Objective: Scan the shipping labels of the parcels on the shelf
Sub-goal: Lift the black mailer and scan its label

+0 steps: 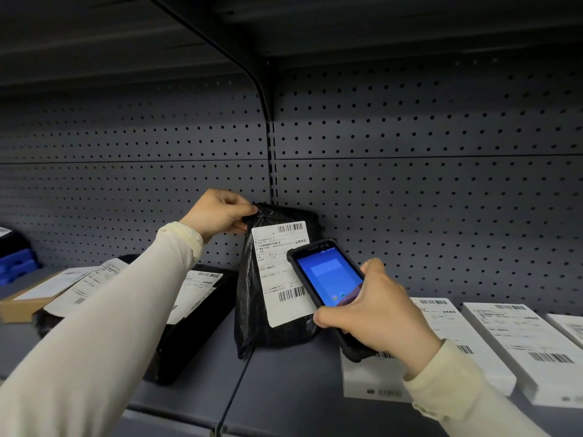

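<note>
A: What's the setting?

B: A dark grey metal shelf (284, 383) runs across the lower half of the frame, backed by a pegboard wall (410, 184). Another shelf board hangs overhead at the top, carried by a curved bracket (252, 74).

A: What lies on it?

B: At the lower right, 2 white boxes (511, 348) lie flat, labels up, with the edge of a 3rd at the frame's right border. At the left, a flat black parcel (195, 329) and a brown carton (22, 307) carry labels too, partly hidden by the left sleeve. Something blue (17, 266) sits at the far left edge; I can't tell what it is.

A: And the parcel being worked on?

B: A black bag (252, 294) stands upright at the centre of the frame, just in front of the pegboard. Its white label (280, 269) faces the camera, with 1 barcode at the top and 1 lower down.

A: The hands?

B: The left hand (217, 216) reaches in from the lower left and pinches the bag's top left corner. The right hand (375, 307) comes from the lower right, fingers wrapped round a scanner (328, 279) with a blue screen, held tilted in front of the label's right edge.
</note>
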Motion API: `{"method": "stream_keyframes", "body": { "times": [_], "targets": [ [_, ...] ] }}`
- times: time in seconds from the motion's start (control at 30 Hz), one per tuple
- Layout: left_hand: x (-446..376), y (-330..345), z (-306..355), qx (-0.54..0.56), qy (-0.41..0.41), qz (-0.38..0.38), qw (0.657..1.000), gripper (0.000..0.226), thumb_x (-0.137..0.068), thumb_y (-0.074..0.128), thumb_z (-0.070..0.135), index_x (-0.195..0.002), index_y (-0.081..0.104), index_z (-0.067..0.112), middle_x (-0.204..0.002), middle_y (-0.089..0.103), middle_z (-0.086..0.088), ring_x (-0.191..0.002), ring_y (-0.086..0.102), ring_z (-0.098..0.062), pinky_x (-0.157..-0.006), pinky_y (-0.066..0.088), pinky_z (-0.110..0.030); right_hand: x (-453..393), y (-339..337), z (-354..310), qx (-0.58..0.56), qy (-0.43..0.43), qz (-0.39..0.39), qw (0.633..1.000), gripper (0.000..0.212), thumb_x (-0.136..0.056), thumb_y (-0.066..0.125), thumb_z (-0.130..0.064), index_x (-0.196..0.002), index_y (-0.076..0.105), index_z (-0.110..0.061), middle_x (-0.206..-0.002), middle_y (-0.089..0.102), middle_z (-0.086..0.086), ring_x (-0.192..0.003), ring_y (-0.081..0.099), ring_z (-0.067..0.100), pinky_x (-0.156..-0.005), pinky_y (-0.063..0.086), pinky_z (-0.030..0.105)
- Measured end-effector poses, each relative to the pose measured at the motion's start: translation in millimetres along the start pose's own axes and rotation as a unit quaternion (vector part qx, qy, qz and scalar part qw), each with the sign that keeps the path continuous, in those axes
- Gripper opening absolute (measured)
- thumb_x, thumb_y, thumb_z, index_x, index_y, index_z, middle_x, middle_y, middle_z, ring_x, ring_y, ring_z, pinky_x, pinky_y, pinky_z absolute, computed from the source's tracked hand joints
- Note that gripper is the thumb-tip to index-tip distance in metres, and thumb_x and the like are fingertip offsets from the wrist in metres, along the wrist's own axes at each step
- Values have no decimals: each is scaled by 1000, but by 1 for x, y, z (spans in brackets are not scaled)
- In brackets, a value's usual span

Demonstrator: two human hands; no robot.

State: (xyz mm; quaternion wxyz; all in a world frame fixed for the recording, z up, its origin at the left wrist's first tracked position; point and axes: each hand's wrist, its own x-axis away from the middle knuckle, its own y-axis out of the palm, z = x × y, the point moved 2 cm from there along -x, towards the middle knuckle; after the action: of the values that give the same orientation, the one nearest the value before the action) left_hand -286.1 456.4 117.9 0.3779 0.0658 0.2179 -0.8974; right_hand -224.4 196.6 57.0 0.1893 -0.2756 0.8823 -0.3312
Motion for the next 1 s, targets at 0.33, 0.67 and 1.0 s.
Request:
{"method": "stream_keyframes", "body": {
  "times": [0.33,0.67,1.0],
  "targets": [
    [0,2,-1,-18,27,13,999,14,-85,66,8,-71,64,9,-44,61,8,-40,55,-1,-51,53,-16,3,0,-2,-10,0,4,1000,67,-59,79,-42,-98,27,-27,-78,61,-12,-79,61,7,-76,55,37],
    [-1,3,-1,-4,29,12,1000,16,-85,66,8,-70,64,9,-53,64,6,-44,58,-4,-52,54,-18,2,0,-2,-14,2,3,1000,67,-58,80,-41,-100,31,-25,-77,61,-12,-80,59,6,-74,55,36],
    [-6,4,-4,-13,32,9,999,14,-84,67,8,-70,64,10,-45,61,9,-43,55,-3,-54,55,-18,2,5,-1,0,15,-1,1000,66,-58,77,-44,-97,27,-26,-82,64,-10,-82,62,10,-76,55,37]
  ]
}}
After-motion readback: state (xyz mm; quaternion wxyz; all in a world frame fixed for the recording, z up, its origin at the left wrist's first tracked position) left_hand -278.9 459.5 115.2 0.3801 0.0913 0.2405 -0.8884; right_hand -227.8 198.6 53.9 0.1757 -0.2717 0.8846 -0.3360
